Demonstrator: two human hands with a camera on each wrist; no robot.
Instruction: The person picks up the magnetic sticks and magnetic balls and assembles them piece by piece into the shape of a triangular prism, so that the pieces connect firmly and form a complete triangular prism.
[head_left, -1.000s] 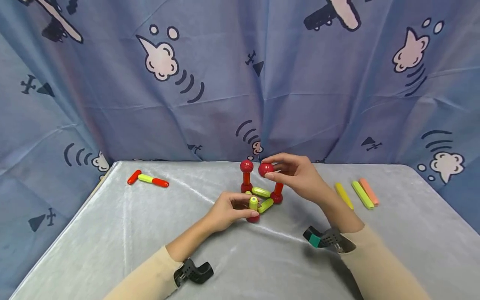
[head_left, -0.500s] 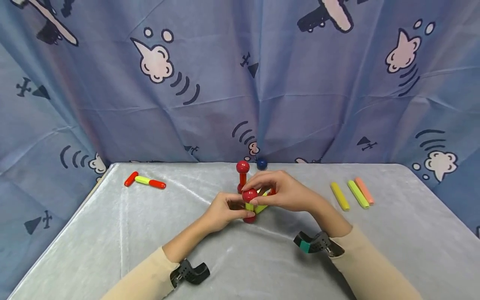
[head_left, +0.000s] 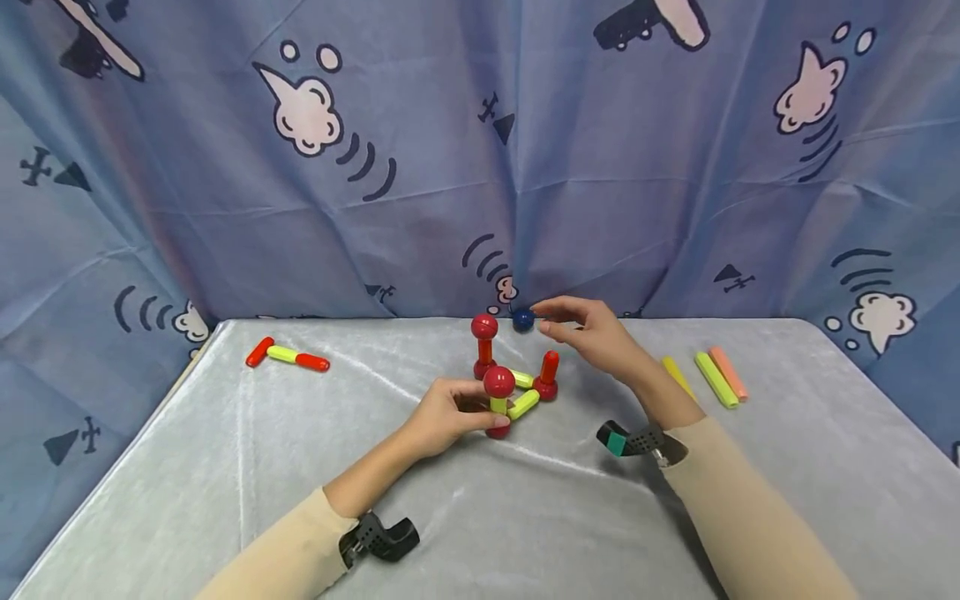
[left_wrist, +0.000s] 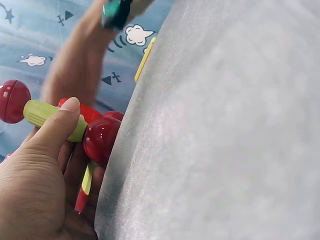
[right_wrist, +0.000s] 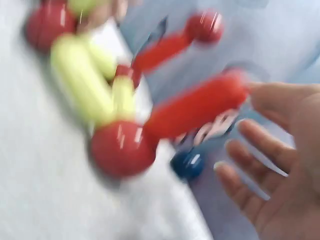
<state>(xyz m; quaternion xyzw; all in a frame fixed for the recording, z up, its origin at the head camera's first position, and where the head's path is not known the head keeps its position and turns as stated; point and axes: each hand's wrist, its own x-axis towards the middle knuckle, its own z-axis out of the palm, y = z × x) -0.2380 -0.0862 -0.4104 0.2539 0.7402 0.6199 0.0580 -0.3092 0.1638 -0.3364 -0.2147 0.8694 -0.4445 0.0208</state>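
In the head view my left hand pinches an upright yellow-green rod between thumb and fingers. One red ball caps that rod and another sits at its foot. Yellow-green rods link this corner to the other base balls. An orange-red rod stands bare-topped on the right base ball; the one at back left carries a red ball. My right hand, fingers spread and holding nothing, is beside a blue ball at the table's back edge.
On the far left lie joined red and yellow-green rods. To the right are loose yellow-green, salmon and yellow rods, the yellow one partly behind my right forearm. A patterned blue curtain hangs behind the grey-covered table.
My right hand brought a red ball from the right rod to the top of the yellow-green rod, let go, and moved back to the blue ball. My left hand keeps its grip.
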